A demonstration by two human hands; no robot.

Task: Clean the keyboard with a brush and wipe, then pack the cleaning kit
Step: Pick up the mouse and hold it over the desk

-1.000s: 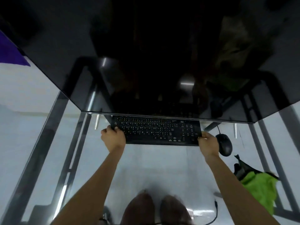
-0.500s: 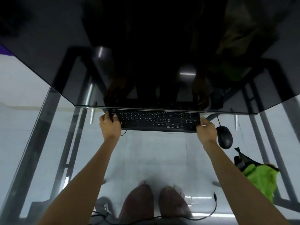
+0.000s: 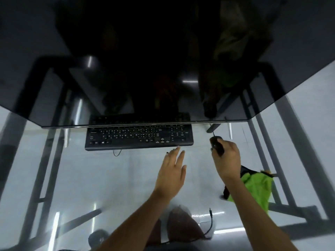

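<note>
The black keyboard [image 3: 139,137] lies flat on a clear glass desk [image 3: 108,178], its far edge tucked under the lower rim of a large dark monitor [image 3: 163,51], whose glossy screen reflects the top rows of keys. A thin cable loop [image 3: 117,153] shows just beneath the keyboard's near edge, left of centre.

Neither hand is on the keyboard. The left hand [image 3: 172,173] is flat and spread, fingers extended and holding nothing; its fingertips [image 3: 178,148] reach to the near edge of the keyboard at its right end. Whether they touch that edge cannot be told owing to motion blur.

The right hand [image 3: 227,158] is to the right of the keyboard, apart from it, and is wrapped around a black mouse [image 3: 217,144], fingers curled over its body. The mouse's cord runs up toward the monitor's lower rim.

Nearer the person and to the right, partly hidden behind the right forearm, a bright green cloth [image 3: 257,189] lies with a black item [image 3: 246,172] at its upper end; what that item is cannot be told.

Through the glass are seen the grey desk frame [image 3: 290,142], a pale floor and the person's knees [image 3: 183,227], with a loose black cable [image 3: 210,225] beside them.
</note>
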